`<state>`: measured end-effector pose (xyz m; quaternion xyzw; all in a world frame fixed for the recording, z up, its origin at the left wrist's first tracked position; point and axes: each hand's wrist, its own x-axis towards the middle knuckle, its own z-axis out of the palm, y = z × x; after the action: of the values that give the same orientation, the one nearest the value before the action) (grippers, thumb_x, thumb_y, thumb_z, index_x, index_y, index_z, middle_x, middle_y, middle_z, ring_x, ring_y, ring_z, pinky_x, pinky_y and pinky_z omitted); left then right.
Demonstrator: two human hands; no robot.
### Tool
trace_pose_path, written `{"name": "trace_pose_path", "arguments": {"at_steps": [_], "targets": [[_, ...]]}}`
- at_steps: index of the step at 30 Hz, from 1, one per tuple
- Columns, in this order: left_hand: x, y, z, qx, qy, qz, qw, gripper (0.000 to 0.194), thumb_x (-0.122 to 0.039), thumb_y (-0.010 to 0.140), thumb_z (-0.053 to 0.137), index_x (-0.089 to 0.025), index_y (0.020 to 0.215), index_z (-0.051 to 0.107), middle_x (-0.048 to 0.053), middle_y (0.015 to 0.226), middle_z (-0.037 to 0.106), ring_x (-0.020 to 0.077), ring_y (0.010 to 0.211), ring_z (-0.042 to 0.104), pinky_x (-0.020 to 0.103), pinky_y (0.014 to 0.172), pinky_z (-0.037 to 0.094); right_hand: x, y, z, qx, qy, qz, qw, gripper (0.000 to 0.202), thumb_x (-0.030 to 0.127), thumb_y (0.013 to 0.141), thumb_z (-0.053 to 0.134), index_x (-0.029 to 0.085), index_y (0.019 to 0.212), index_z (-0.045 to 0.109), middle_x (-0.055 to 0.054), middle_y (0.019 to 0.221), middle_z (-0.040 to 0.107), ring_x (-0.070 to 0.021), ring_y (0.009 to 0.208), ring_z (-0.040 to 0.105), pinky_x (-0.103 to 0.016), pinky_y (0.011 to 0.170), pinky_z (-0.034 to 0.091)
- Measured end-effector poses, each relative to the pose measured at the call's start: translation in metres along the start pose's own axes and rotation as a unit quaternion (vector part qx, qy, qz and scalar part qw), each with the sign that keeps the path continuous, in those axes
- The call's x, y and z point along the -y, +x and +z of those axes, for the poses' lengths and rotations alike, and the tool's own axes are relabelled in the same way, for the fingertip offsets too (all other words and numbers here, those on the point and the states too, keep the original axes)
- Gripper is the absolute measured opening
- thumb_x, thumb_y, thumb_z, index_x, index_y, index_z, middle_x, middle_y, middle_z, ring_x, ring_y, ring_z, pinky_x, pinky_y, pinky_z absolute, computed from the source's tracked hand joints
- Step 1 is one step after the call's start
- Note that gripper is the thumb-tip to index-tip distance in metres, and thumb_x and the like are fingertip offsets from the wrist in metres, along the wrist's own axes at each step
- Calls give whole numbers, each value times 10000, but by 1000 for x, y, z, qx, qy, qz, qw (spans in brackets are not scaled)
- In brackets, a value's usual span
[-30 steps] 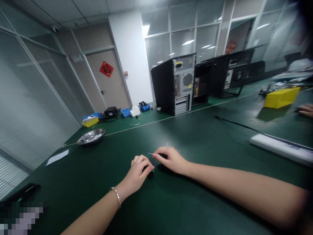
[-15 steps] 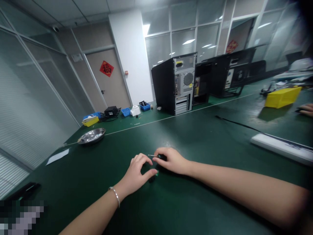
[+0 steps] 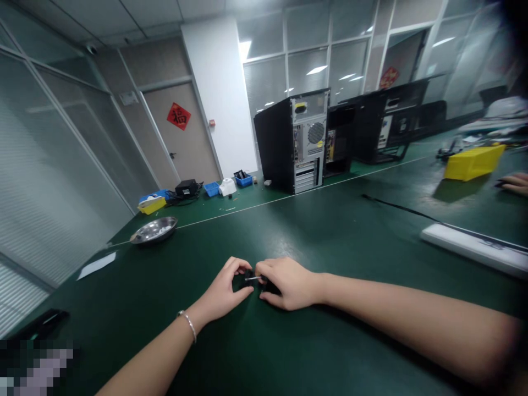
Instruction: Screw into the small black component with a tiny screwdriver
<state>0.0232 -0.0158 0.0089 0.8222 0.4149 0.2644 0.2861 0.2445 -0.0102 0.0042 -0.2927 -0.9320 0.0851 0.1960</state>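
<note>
Low over the green table, my left hand pinches a small dark part between thumb and fingers. Close on its right, my right hand grips a small screwdriver, its metal shaft pointing left across the dark part. Most of the screwdriver's handle is hidden in my right hand. The dark part's details are too small to tell.
A metal bowl stands at the left. Computer cases line the back. On the right are a white power strip, a yellow bin and another person's hand. Small blue trays sit behind.
My left fingers have closed on the dark part. My right hand has turned and lowered, bringing the screwdriver's shaft to it. The green piece near my left thumb no longer shows.
</note>
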Motion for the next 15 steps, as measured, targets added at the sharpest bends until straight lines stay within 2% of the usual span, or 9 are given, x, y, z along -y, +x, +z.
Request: {"name": "trace_pose_path", "arguments": {"at_steps": [4,8,12,15], "targets": [[6,3,3,-41,-47,-34,997,287,-218,808,640,-186,1080,552,67,1052,568,210,1004,555,390,952,450,0,1,-2,2,42,26,999,254,256,774,688,193,932,499,-44,897,660,-182,782,599,-275,671,387],[9,5,4,-50,-152,-65,985,354,-287,794,679,-177,1103,546,69,1040,600,202,979,593,380,935,468,-1,2,-1,-10,104,63,993,268,237,770,701,203,939,495,-29,912,675,-169,775,608,-268,674,408],[10,5,6,-41,-271,-83,958,435,-343,777,723,-180,1121,513,76,1079,612,205,1012,624,364,927,475,-6,3,3,-102,173,96,975,254,264,799,689,212,964,503,-26,949,676,-162,803,620,-275,710,443],[8,5,8,-25,-312,-86,946,456,-359,763,756,-183,1100,505,76,1089,609,194,1000,622,338,884,482,-9,3,5,-173,204,83,960,228,279,828,671,216,975,508,-35,974,671,-165,845,624,-291,756,464]]}}
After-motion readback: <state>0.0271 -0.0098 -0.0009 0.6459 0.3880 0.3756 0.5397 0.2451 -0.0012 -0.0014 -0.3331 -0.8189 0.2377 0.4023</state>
